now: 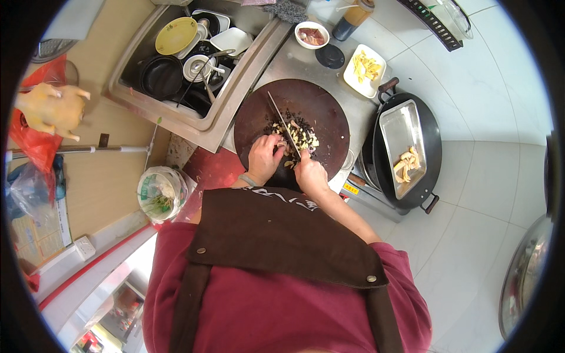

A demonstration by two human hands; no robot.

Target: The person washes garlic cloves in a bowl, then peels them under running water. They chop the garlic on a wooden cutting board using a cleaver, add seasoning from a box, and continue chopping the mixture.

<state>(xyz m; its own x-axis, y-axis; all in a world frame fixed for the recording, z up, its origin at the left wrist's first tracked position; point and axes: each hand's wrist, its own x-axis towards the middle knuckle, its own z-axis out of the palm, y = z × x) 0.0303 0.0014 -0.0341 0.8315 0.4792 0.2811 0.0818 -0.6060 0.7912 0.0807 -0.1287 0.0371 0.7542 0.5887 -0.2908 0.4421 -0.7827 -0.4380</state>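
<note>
On a round dark chopping board [329,103] lies a heap of chopped pale yellow bits [304,139] and small black pieces [293,117]. My right hand [311,174] grips the near end of a knife [282,119], whose blade stands on edge across the heap and points away to the upper left; its handle is hidden in the hand. Left of the blade, my left hand [265,156] has its fingertips bent onto some small pieces at the heap's edge. What exactly these fingers press on is partly hidden.
Left stands a steel sink [212,132] full of dishes, with a lined waste bucket [161,194] below. Beyond the board are a white bowl of meat [312,35], a sauce bottle [353,20] and a dish of yellow strips [365,70]. Right, a wok [435,132] holds a metal tray [397,119].
</note>
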